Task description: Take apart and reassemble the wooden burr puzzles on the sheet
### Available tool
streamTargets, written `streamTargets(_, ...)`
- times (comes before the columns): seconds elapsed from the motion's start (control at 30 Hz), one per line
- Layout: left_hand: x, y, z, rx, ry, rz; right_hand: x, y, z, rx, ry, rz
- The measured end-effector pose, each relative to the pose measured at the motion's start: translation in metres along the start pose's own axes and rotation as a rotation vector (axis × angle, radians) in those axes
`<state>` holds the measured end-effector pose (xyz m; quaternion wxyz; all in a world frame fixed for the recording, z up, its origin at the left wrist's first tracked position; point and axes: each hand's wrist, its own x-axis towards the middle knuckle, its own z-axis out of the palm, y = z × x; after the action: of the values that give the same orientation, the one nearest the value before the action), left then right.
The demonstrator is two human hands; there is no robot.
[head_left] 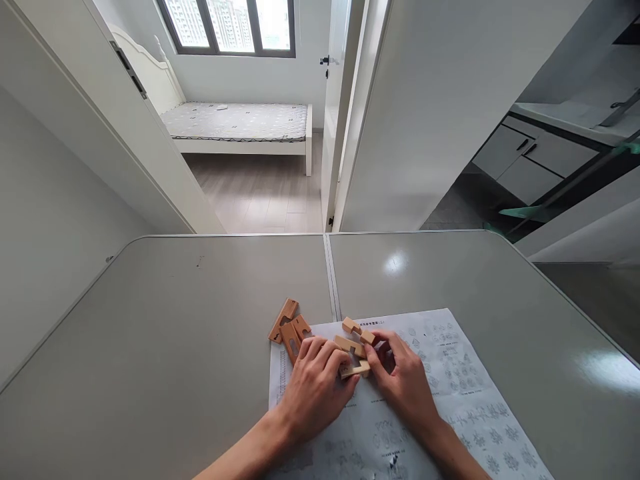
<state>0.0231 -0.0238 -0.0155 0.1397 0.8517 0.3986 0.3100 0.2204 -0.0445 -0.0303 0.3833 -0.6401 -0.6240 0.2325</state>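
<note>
My left hand (315, 387) and my right hand (403, 380) meet over a printed instruction sheet (450, 393) on the grey table (165, 347). Both hands have their fingers curled round a small cluster of light wooden puzzle pieces (354, 352), pinching it from either side just above the sheet. Some of the cluster is hidden by my fingers. Three loose wooden pieces (289, 325) lie on the table just left of the sheet's top corner, close to my left hand's fingertips.
The table is made of two halves with a seam (331, 280) down the middle. Beyond its far edge a doorway opens onto a room with a bed (235, 123). Cabinets (530, 163) stand at the right.
</note>
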Motion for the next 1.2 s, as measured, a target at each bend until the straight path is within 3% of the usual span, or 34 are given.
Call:
streamTargets(0.73, -0.0039, -0.0082, 0.0036, -0.007, 0.037, -0.072, 0.0040, -0.0057, -0.0034, 0.009, -0.005, -0.077)
streamTargets(1.2, -0.0009, -0.0044, -0.0009, -0.073, 0.099, -0.026, 0.0011, -0.0015, -0.0025, 0.025, -0.117, -0.121)
